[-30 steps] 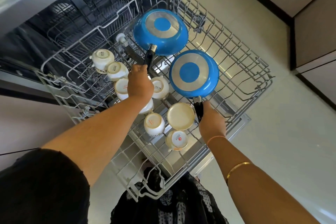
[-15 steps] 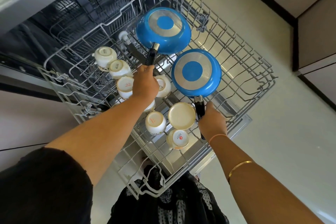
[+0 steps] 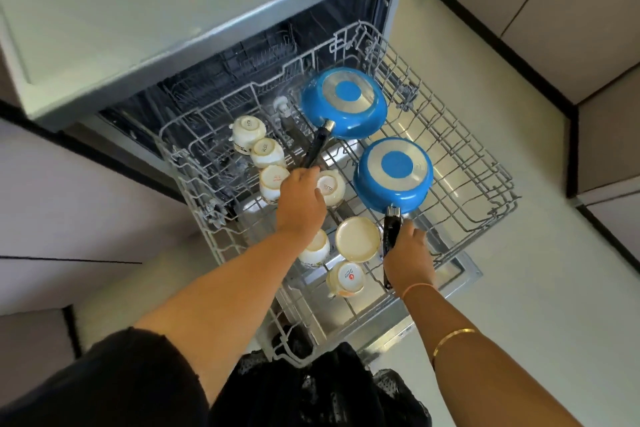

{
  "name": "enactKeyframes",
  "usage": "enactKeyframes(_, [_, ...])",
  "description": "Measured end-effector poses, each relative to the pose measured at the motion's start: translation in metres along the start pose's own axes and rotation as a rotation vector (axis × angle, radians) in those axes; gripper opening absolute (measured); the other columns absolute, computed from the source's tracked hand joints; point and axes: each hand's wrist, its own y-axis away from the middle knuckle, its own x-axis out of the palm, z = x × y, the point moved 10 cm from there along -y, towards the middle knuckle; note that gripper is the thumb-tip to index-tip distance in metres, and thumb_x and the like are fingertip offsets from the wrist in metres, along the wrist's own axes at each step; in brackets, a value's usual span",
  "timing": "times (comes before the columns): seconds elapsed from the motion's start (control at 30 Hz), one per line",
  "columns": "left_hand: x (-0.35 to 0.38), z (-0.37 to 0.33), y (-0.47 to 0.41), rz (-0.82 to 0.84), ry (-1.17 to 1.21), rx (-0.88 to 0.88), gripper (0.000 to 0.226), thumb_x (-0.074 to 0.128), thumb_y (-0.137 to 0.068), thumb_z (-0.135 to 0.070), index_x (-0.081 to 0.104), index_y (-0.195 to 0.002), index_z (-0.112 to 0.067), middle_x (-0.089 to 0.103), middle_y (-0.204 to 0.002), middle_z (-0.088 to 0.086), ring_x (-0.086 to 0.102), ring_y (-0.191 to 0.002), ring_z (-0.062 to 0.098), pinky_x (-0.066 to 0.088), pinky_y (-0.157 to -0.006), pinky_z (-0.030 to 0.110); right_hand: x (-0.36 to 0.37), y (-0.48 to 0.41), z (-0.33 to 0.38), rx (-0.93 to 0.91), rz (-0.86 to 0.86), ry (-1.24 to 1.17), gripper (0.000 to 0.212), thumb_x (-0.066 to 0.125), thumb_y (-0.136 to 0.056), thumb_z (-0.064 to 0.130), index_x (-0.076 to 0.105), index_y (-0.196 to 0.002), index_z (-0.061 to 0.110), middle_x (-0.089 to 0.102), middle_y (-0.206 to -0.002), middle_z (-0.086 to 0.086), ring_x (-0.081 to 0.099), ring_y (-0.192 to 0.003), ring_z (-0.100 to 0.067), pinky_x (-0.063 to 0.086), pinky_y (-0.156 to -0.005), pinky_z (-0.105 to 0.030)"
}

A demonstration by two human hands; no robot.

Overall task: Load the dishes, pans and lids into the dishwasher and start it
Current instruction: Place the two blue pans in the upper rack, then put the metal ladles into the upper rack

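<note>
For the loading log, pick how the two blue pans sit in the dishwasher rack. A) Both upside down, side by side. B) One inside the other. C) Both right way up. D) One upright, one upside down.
A: the far blue pan and the near blue pan each show a silver base facing up, neither inside the other.

The right side of the rack (image 3: pixel 485 163) is bare wire, open from above and wide enough for a hand. Two upturned pans, the far pan (image 3: pixel 346 104) and the near pan (image 3: pixel 394 177), fill the middle, with their handles slanting toward the near left. Cups (image 3: pixel 270 152) crowd the left strip and the near middle. The counter (image 3: pixel 173 10) overhangs the far left, roofing the tub behind the rack.
</note>
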Motion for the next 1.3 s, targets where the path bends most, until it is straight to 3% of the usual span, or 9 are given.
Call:
enactKeyframes(0.3, [-0.050,-0.010,0.064,-0.046,0.042,-0.138,0.040,0.042,-0.096,-0.011,0.042,-0.137,-0.015,0.042,-0.137,0.006,0.036,-0.128,0.023,0.034,-0.101,0.031,-0.045,0.023,0.047,-0.192,0.037,0.119,0.038,0.046,-0.089,0.001,0.036,-0.126,0.006,0.044,-0.124,-0.018,0.055,-0.107,-0.035,0.046,-0.084,-0.037])
enactKeyframes(0.47, [-0.087,-0.019,0.095,-0.089,0.052,-0.194,0.041,0.043,-0.095,-0.010,0.043,-0.136,-0.013,0.043,-0.136,0.009,0.038,-0.126,0.026,0.036,-0.100,0.034,-0.074,0.051,0.111,-0.411,0.010,0.166,0.041,0.046,-0.088,0.000,0.036,-0.127,0.005,0.040,-0.127,-0.019,0.054,-0.106,-0.039,0.046,-0.085,-0.043])
enactKeyframes(0.73, [-0.155,-0.010,0.129,-0.190,0.076,-0.233,0.041,0.046,-0.090,-0.007,0.049,-0.131,-0.012,0.048,-0.129,0.011,0.043,-0.121,0.029,0.037,-0.099,0.037,-0.079,0.126,0.212,-0.768,-0.005,0.355,0.041,0.046,-0.086,-0.002,0.038,-0.126,0.008,0.041,-0.129,-0.017,0.054,-0.108,-0.035,0.044,-0.084,-0.037])
enactKeyframes(0.93, [-0.216,0.034,0.148,-0.283,0.083,-0.241,0.034,0.042,-0.093,-0.009,0.054,-0.125,-0.012,0.053,-0.123,0.008,0.047,-0.115,0.026,0.040,-0.094,0.033,-0.078,0.176,0.276,-0.933,-0.083,0.300,0.016,0.039,-0.094,0.014,0.048,-0.108,0.013,0.058,-0.107,-0.010,0.059,-0.093,-0.031,0.044,-0.072,-0.037])
enactKeyframes(1.17, [-0.316,0.112,0.181,-0.415,0.145,-0.209,0.031,0.045,-0.092,-0.012,0.056,-0.121,-0.011,0.057,-0.118,0.008,0.052,-0.111,0.024,0.041,-0.096,0.032,-0.059,0.247,0.376,-1.015,-0.216,0.187,0.019,0.040,-0.095,0.019,0.053,-0.104,0.008,0.062,-0.101,-0.014,0.059,-0.090,-0.035,0.040,-0.066,-0.036])
enactKeyframes(1.3, [-0.379,0.174,0.202,-0.468,0.131,-0.221,0.032,0.046,-0.093,-0.013,0.054,-0.124,-0.012,0.056,-0.121,0.005,0.051,-0.113,0.021,0.041,-0.095,0.029,-0.023,0.296,0.437,-1.060,-0.235,0.126,0.016,0.040,-0.094,0.017,0.053,-0.100,0.010,0.060,-0.089,-0.009,0.054,-0.073,-0.028,0.031,-0.059,-0.029])
